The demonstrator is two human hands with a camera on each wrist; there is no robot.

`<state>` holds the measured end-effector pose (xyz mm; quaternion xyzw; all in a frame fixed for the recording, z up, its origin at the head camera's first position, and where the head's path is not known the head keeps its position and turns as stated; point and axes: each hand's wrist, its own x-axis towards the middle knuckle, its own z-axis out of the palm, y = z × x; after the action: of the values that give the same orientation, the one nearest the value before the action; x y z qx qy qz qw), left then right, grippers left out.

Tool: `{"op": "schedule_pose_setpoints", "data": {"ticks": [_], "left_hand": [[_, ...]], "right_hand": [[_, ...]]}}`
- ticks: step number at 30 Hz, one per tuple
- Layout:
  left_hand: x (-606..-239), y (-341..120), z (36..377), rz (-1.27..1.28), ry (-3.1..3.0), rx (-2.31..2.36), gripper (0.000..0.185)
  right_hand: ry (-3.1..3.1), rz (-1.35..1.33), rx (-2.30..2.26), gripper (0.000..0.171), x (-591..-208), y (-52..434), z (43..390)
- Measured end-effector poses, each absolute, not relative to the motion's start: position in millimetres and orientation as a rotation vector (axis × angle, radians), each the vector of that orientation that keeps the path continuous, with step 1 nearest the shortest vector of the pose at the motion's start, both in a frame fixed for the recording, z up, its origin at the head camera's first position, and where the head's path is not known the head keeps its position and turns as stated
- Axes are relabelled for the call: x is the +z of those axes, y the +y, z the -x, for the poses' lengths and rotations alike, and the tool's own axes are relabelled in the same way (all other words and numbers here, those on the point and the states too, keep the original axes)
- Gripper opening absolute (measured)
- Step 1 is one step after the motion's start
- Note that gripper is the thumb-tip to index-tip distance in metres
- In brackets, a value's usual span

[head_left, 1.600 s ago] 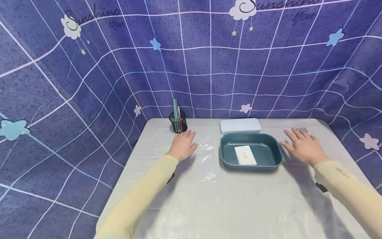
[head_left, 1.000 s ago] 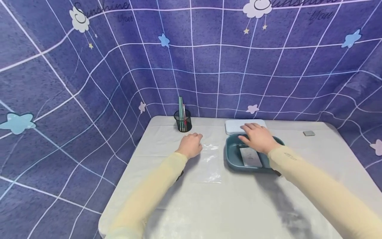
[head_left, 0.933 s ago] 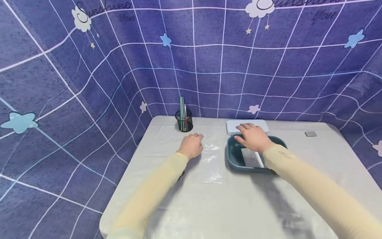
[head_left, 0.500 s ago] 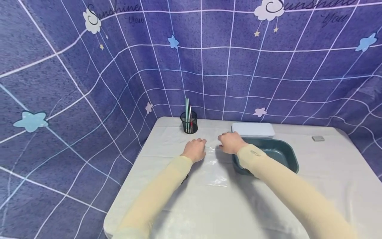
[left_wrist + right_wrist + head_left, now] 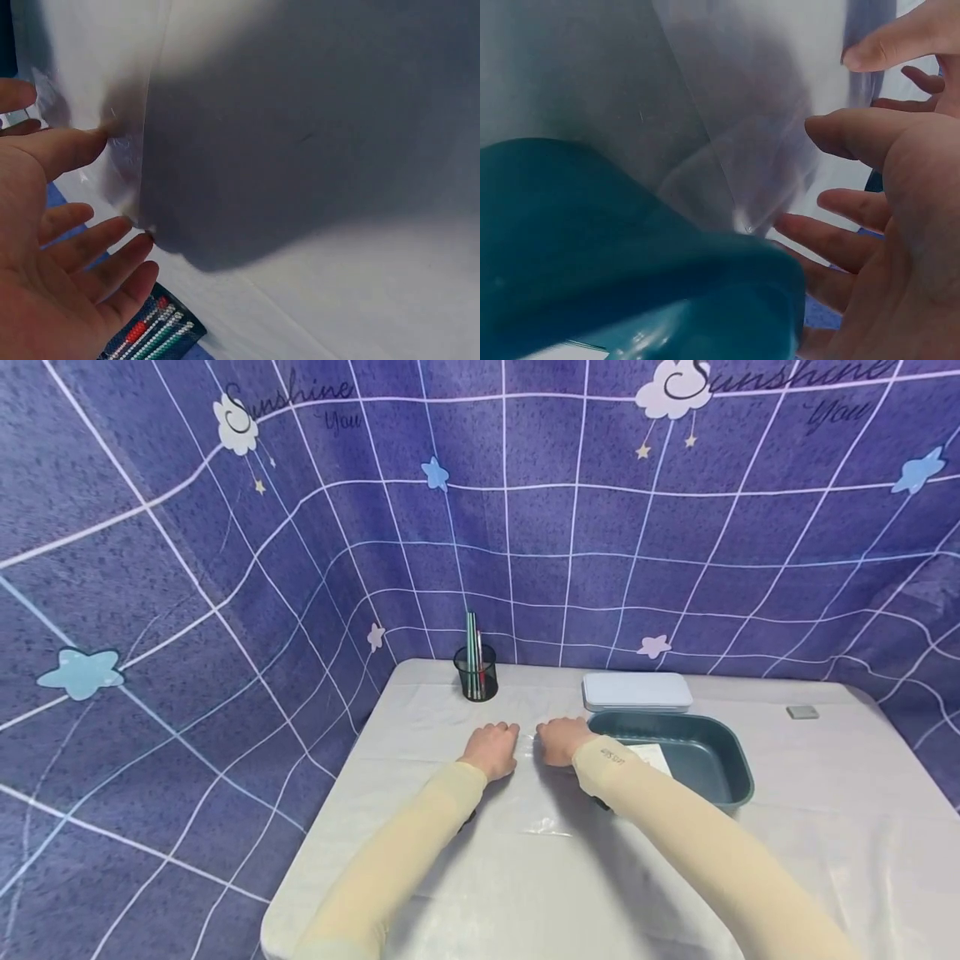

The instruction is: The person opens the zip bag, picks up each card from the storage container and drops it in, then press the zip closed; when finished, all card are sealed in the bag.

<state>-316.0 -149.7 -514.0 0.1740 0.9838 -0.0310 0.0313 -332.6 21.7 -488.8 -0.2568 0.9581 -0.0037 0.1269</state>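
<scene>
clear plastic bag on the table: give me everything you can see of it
The clear plastic bag is a thin, see-through, glossy film with creases that catch the light. It lies flat on the white table cover, just left of the teal tray. Both hands are at its far edge: the left hand and right hand touch it with their fingertips. Whether it is open or holds anything cannot be told.
</scene>
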Motion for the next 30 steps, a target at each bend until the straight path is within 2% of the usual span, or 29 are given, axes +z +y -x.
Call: {"op": "schedule_pose_setpoints", "data": {"ticks": [5,11,15,19,26,30], "left_hand": [[-518.3,-148.1,315.3,-0.526,3.046,-0.125,0.056],[-519.9,-147.7,313.2,-0.536,3.085,-0.092,0.063],[-519.9,-148.5,310.8,-0.556,3.137,-0.076,0.06],[-519.6,-149.9,308.8,-0.583,3.18,-0.101,0.048],[-512.2,-153.1,307.2,-0.685,3.288,-0.13,0.013],[-503.6,-156.0,306.5,-0.762,3.367,-0.047,0.007]], "right_hand": [[2.826,0.77,0.01,0.049,-497.3,23.2,335.4],[2.889,0.82,0.029,0.031,-495.1,24.5,334.1],[2.937,0.86,0.041,0.02,-497.3,27.1,332.9],[2.994,0.904,0.027,0.005,-495.6,30.1,329.7],[3.066,1.008,-0.138,0.013,-483.8,40.0,322.0],[3.131,1.067,-0.292,0.013,-476.7,49.2,318.3]]}}
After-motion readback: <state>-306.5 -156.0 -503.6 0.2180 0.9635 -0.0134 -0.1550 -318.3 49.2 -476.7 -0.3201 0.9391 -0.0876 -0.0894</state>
